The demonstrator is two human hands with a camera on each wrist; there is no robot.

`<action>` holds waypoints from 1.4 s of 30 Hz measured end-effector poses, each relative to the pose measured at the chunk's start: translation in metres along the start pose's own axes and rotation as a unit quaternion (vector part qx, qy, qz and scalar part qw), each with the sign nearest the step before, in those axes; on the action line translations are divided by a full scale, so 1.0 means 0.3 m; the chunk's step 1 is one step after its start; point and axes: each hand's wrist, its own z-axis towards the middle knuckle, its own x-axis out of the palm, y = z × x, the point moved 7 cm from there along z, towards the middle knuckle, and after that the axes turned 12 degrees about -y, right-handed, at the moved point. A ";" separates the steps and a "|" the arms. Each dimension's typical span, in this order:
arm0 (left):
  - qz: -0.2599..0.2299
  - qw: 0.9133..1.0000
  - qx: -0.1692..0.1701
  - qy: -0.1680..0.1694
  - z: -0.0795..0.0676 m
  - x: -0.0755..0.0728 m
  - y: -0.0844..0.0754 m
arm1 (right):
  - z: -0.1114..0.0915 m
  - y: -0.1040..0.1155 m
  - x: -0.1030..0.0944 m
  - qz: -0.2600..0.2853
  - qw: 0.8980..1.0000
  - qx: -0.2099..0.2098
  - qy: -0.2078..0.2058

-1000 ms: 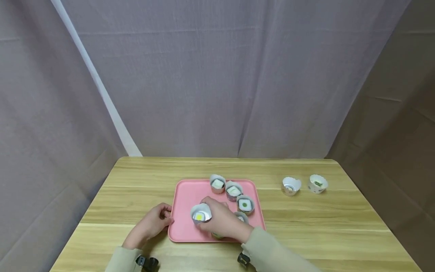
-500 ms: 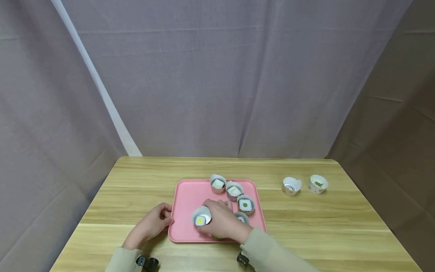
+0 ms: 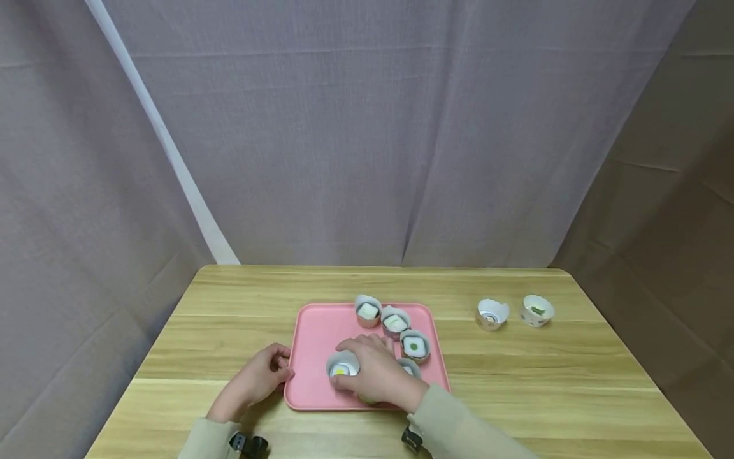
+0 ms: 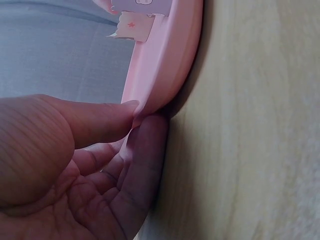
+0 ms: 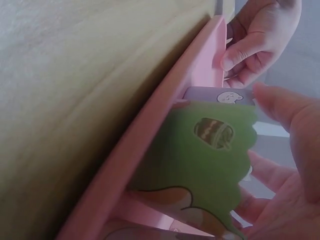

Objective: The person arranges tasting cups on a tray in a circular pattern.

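My left hand (image 3: 260, 377) pinches the left rim of a pink tray (image 3: 312, 328), thumb on top and a finger beneath, as the left wrist view shows. My right hand (image 3: 380, 371) grips a paper baking cup (image 3: 343, 360) over the tray's front middle; a white square piece with a yellow centre lies in it. That cup looks purple outside in the right wrist view. A green paper cup (image 5: 205, 150) stands on the tray nearer the front rim, mostly hidden under the right hand in the head view.
Along the tray's right half stand several filled paper cups, among them a back one (image 3: 367, 311) and one with a green-dotted white piece (image 3: 414, 346). Two more cups, a left one (image 3: 492, 314) and a right one (image 3: 536, 310), stand on the wooden table (image 3: 516, 370). Grey curtains hang behind.
My right hand has shifted the held paper cup slightly right and down toward the tray, and the piece inside has moved about. The left hand has stayed at the tray's rim.
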 end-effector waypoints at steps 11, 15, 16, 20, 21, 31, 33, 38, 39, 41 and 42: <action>-0.011 1.000 -0.010 0.005 -0.009 0.006 0.026 | -0.009 -0.065 -0.125 0.059 0.996 0.015 -0.061; -0.011 1.000 -0.012 0.005 -0.007 0.003 0.019 | -0.019 -0.133 -0.223 0.076 0.991 0.033 -0.108; -0.012 1.000 -0.011 0.006 -0.007 0.002 0.016 | -0.023 -0.153 -0.246 0.082 0.989 0.041 -0.117; -0.014 1.000 -0.001 0.007 -0.008 -0.002 0.004 | -0.045 -0.233 -0.322 0.109 0.982 0.068 -0.141; -0.012 1.000 0.001 0.007 -0.007 -0.002 0.002 | -0.052 -0.253 -0.338 0.110 0.981 0.071 -0.146; 0.002 1.000 0.010 0.006 -0.004 -0.004 -0.002 | -0.112 -0.435 -0.433 0.075 0.976 0.069 -0.190; 0.002 1.000 0.009 0.005 -0.002 -0.003 -0.001 | -0.122 -0.468 -0.448 0.066 0.975 0.072 -0.200; 0.004 1.000 0.005 0.002 0.002 0.000 0.002 | -0.149 -0.541 -0.488 0.034 0.970 0.086 -0.224; 0.003 1.000 0.005 0.002 0.002 0.000 0.002 | -0.154 -0.552 -0.496 0.029 0.969 0.089 -0.229; -0.002 1.000 0.005 0.005 0.001 0.001 0.001 | -0.165 -0.573 -0.510 0.021 0.967 0.096 -0.235; -0.003 1.000 0.006 0.006 0.001 0.001 0.000 | -0.168 -0.581 -0.517 0.019 0.966 0.099 -0.238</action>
